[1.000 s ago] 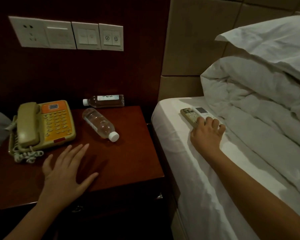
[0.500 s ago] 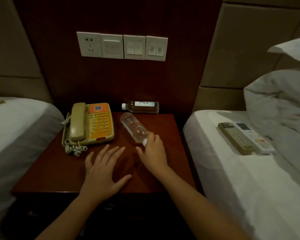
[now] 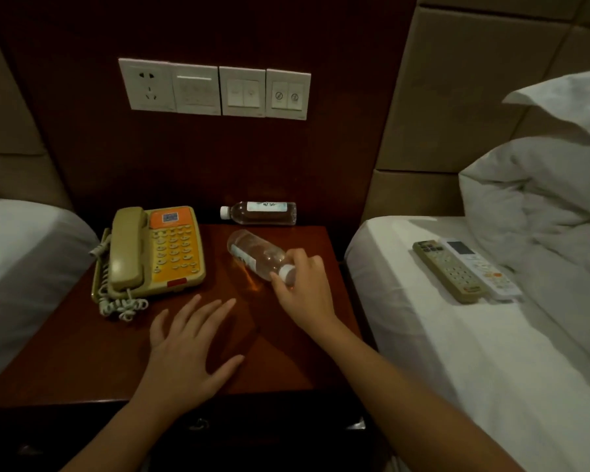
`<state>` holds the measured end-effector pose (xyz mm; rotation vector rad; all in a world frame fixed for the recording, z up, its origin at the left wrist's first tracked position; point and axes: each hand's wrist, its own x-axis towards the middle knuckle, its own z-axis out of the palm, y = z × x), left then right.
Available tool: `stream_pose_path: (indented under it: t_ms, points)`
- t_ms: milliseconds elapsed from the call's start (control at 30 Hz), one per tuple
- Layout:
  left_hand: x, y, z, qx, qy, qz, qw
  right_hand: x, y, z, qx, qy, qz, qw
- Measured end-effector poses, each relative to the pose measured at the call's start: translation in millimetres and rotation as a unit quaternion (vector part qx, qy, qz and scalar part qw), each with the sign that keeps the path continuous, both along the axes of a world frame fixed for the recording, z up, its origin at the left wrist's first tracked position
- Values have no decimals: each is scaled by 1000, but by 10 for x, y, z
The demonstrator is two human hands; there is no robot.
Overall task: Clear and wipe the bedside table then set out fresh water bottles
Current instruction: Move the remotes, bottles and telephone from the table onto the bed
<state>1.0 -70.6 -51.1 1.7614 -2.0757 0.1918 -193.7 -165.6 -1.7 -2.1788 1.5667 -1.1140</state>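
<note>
Right hand [image 3: 304,294] has moved from the cap tip to pinching the neck of the near bottle [image 3: 256,255], which now tilts up off the bedside table [image 3: 82,352], fingers clamped around its white cap end. Left hand [image 3: 188,349] stays flat, fingers spread, holding nothing, just left of the right hand. Phone [image 3: 154,253] sits beyond the left hand. 2nd bottle [image 3: 259,212] lies on its side beyond the right hand, by the wall. 2 remotes [image 3: 464,267] lie right of it on the bed [image 3: 457,369].
</note>
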Motion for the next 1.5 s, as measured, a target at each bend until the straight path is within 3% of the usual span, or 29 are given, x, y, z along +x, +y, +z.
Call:
stream_pose_path:
  t_ms: [267,400,567,667,800,900,1000,1100,1200,1300,1367,1500]
  points:
    - [-182,-64,72,-19,-56,102,993,-139,124,87,22,-118,1,993]
    - [-409,-161,46,-22,-17,140,990,-357,126,339,80,-279,-23,957]
    - [-431,-100,45,-41,27,147,988,-978,326,637,109,-305,-40,945]
    - [-824,17,218,-29,92,93,991,-1454,474,837,125,-356,-70,923]
    - [-1880,71,671,49,228,-75,969,-2146,740,1032,113,-392,-157,899]
    - [-2580,-32,864,110,215,-182,953,-2630,959,1064,126,-425,-209,872]
    - [-3086,-71,835,175,267,-241,916,-3003,1075,991,133,-452,-248,846]
    - [-3422,-9,742,160,256,-235,924,-3223,1095,849,130,-371,-309,866]
    - [-3605,28,691,122,202,-217,947,-3336,1160,637,141,-50,-406,902]
    - [-3655,-16,675,101,166,-225,955,-3274,1285,391,39,248,-406,879]
    - [-3623,-57,657,104,156,-225,956,-3235,1307,287,-13,303,-357,884]
    - [-3475,-29,605,69,139,-225,962,-3268,1275,281,3,324,-332,886]
